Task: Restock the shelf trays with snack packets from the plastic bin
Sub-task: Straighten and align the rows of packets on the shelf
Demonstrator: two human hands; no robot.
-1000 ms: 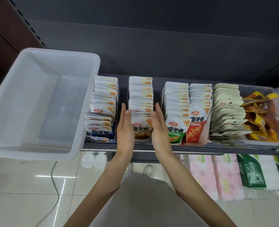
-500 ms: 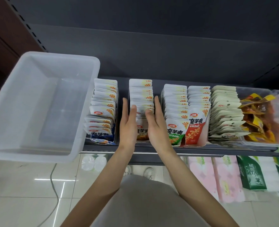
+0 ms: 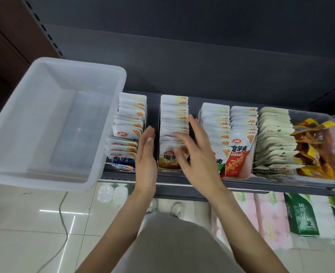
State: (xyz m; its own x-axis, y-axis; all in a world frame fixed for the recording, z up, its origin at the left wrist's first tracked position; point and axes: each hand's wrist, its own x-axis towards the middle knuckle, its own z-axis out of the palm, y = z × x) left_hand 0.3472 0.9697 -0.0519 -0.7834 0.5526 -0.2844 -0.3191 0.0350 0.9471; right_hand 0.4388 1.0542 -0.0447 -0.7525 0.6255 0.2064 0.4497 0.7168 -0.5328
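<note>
A clear plastic bin [image 3: 44, 125] was seen at the left end of the shelf [image 3: 241, 187], w/ no packets visible inside. Five rows of snack packets were stood on edge in trays along the shelf: a blue-fronted row [image 3: 128, 133] just beside the bin, a yellow-brown-fronted row [image 3: 173, 115] in the middle tray, then a green-fronted row [image 3: 214, 123], a red-fronted row [image 3: 241, 144] and a plain pale row [image 3: 273, 138] to the right. A heap of orange-yellow packs [image 3: 316, 146] was kept in a clear container at the far right.

The left hand [image 3: 146, 156] was held flat and upright, fingers straight and together, against the left side of the middle tray. The right hand [image 3: 197, 154] was spread, fingers apart and relaxed, laid over the front packets of the yellow-brown row; nothing was pinched by either hand. Whether the fingertips actually touched the packets couldn't be told.

Below the shelf, pink-wrapped packs [image 3: 261, 217] and a green pack [image 3: 302, 215] were stored on a lower level. A grey cable [image 3: 63, 229] was trailed across the tiled floor [image 3: 15, 243].
</note>
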